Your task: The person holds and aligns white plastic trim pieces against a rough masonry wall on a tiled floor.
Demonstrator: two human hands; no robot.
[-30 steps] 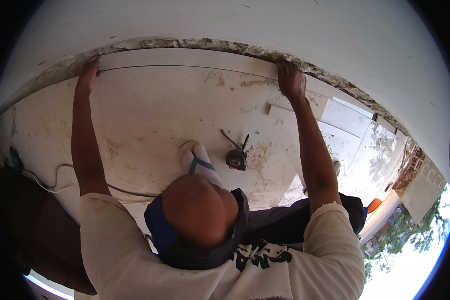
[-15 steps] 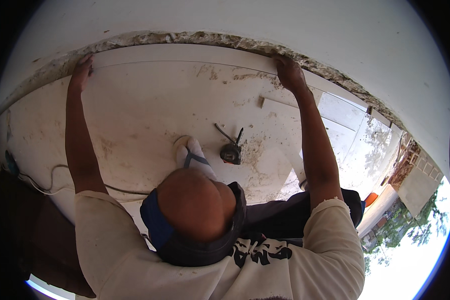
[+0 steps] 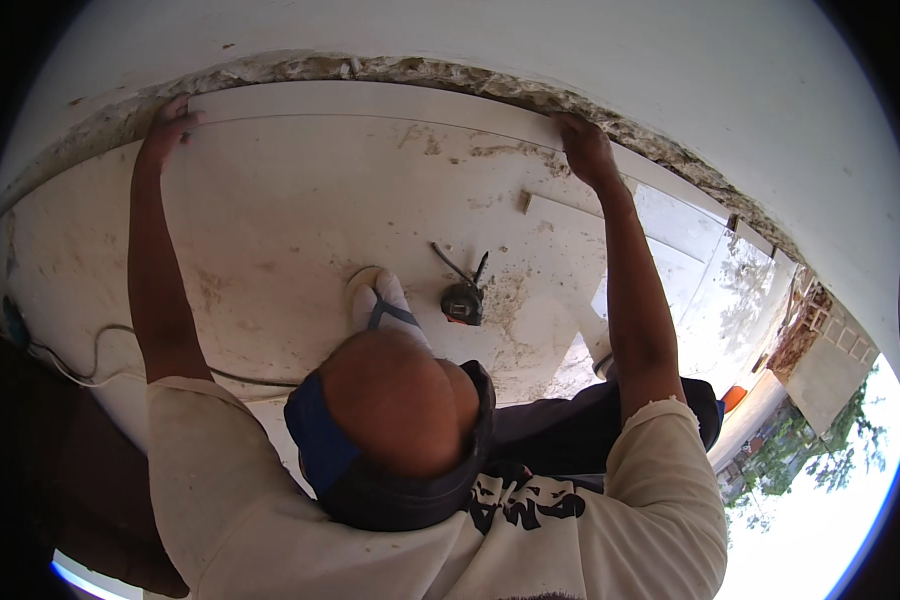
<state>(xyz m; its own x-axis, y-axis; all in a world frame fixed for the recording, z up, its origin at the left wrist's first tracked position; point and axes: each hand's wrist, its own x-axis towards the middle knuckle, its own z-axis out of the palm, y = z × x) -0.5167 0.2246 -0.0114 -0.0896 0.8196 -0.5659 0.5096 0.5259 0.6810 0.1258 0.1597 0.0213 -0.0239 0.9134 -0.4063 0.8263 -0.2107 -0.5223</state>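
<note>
A long, pale tile strip (image 3: 370, 100) stands along the foot of the wall, against a rough chipped band (image 3: 410, 70). At its left end is my left hand (image 3: 170, 130), the thumb and fingers bent around the end. My right hand (image 3: 587, 152) grips the strip's right end from above, fingertips partly hidden behind it. Both arms are stretched forward. Between them on the dusty floor lie a tape measure (image 3: 460, 302), a dark pencil-like stick (image 3: 481, 268) and a thin dark strip (image 3: 450, 262) whose kind is unclear.
More pale strip pieces (image 3: 670, 185) continue along the wall to the right. A narrow loose strip (image 3: 570, 214) lies on the floor there. A cable (image 3: 98, 350) runs across the left side. My sandalled foot (image 3: 390, 300) is near the tape measure. Rubble (image 3: 805, 315) lies at far right.
My left hand's fingers have shifted slightly right, reaching over the strip's left end. The right hand keeps its hold at the other end. The view has tilted a little.
</note>
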